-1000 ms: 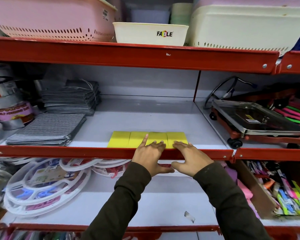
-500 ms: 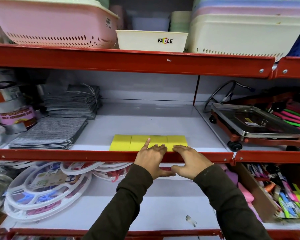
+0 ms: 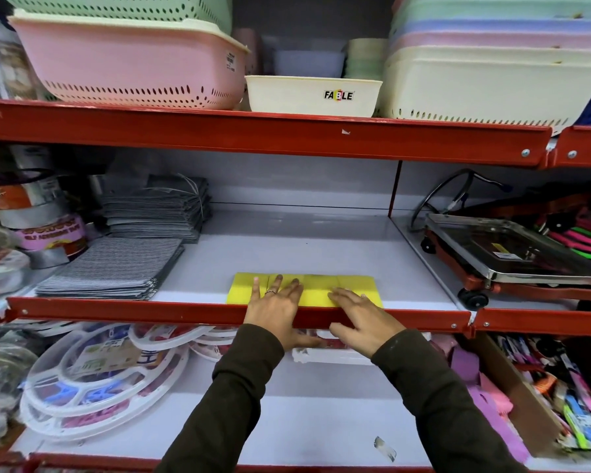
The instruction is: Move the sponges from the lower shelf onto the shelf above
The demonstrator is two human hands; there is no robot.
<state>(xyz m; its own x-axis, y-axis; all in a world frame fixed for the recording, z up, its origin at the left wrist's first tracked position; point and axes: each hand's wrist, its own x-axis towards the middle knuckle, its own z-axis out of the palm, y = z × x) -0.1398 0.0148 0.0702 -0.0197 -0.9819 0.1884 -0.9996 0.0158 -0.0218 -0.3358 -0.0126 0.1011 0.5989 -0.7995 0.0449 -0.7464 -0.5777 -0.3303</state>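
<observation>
A row of yellow sponges (image 3: 350,285) lies side by side at the front of the middle shelf (image 3: 287,240), just behind its red front rail (image 3: 133,310). My left hand (image 3: 275,303) rests flat on the left part of the row, fingers spread, thumb hanging below the rail. My right hand (image 3: 362,314) lies over the rail with its fingertips on the right sponges. Neither hand grips anything. The lower shelf (image 3: 287,428) shows no sponge; a white packet (image 3: 331,355) sits behind my wrists.
Grey cloth stacks (image 3: 113,266) and tape rolls (image 3: 48,230) fill the middle shelf's left. A metal scale on wheels (image 3: 512,254) stands to the right. White round racks (image 3: 93,380) lie lower left, a box of colourful items (image 3: 560,397) lower right. Plastic baskets (image 3: 133,66) sit on top.
My left hand has slid further onto the sponges and flattened, fingers spread. My right hand barely moved. The camera has tilted slightly upward.
</observation>
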